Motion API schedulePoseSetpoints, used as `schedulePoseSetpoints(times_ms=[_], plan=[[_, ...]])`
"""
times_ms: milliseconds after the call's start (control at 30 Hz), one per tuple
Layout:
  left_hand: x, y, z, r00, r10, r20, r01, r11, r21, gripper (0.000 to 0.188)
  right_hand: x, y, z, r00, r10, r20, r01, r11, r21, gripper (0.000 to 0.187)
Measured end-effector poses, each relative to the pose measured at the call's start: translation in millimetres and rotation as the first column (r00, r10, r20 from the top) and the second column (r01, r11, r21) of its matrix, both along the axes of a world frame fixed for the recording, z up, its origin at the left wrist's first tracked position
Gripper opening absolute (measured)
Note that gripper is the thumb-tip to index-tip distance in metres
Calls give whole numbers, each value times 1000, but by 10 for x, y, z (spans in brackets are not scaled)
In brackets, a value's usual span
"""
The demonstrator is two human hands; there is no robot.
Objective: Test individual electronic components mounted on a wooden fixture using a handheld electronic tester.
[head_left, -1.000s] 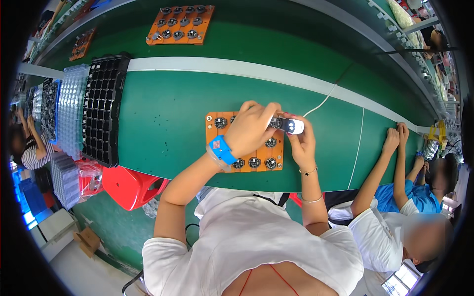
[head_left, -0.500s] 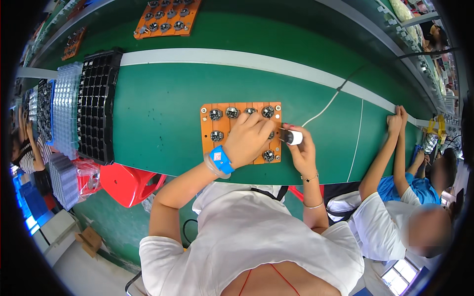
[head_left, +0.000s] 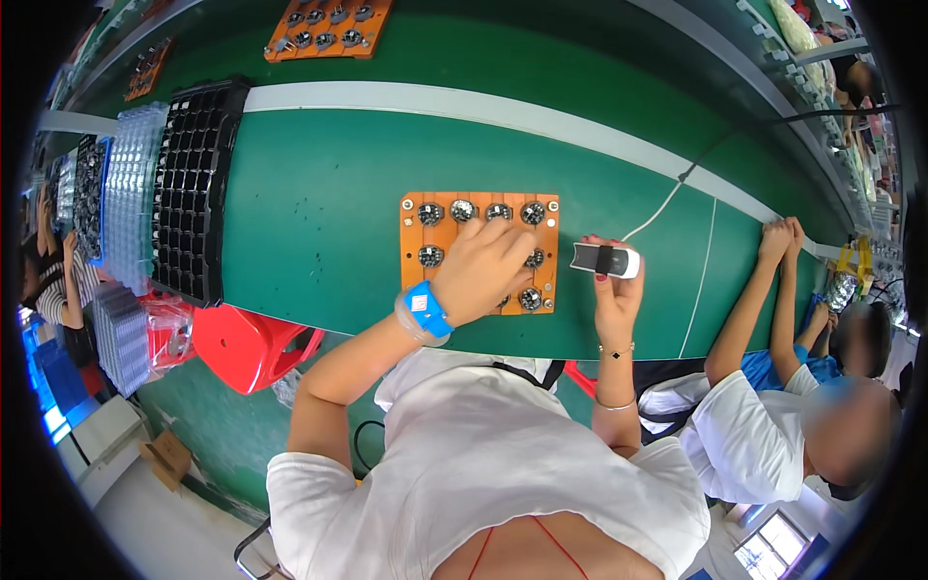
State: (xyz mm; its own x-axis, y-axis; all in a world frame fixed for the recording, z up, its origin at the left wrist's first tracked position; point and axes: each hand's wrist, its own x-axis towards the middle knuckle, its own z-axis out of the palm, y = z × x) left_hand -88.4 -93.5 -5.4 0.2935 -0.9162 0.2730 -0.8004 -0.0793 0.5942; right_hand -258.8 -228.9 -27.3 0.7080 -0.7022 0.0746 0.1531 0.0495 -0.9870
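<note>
We see the right hand (head_left: 617,290) clamped round a black-and-white device (head_left: 606,259), right of the orange board (head_left: 418,235) on the desk (head_left: 319,193). Left hand (head_left: 483,269) blocks the board's middle, its grip we cannot tell; black tray (head_left: 198,193) stands left.

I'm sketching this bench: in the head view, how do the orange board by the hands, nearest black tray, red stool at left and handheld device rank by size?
1. Orange board and black tray: too alike to rank; the left hand partly covers the board.
2. Red stool (visible part).
3. Handheld device.
</note>
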Motion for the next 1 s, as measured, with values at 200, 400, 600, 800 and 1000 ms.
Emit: schedulePoseSetpoints(times_ms=[200,400,600,800,1000], plan=[[123,207,37,998,52,35,-54,997,53,36,117,95,84,966,180,-187,-222,945,-240,31],[58,203,107,994,79,-74,-87,990,-114,38,290,142,121,935,220,-278,-335,803,-492,35],[92,231,40,993,87,-85,-92,994,-54,40,250,208,90,964,217,-151,-244,950,-194,33],[106,371,14,991,133,-20,-132,991,27,40,250,203,114,985,160,-69,-168,976,-138,35],[205,524,-5,983,184,5,-184,982,39,41,390,227,179,929,245,-277,-352,818,-454,35]])
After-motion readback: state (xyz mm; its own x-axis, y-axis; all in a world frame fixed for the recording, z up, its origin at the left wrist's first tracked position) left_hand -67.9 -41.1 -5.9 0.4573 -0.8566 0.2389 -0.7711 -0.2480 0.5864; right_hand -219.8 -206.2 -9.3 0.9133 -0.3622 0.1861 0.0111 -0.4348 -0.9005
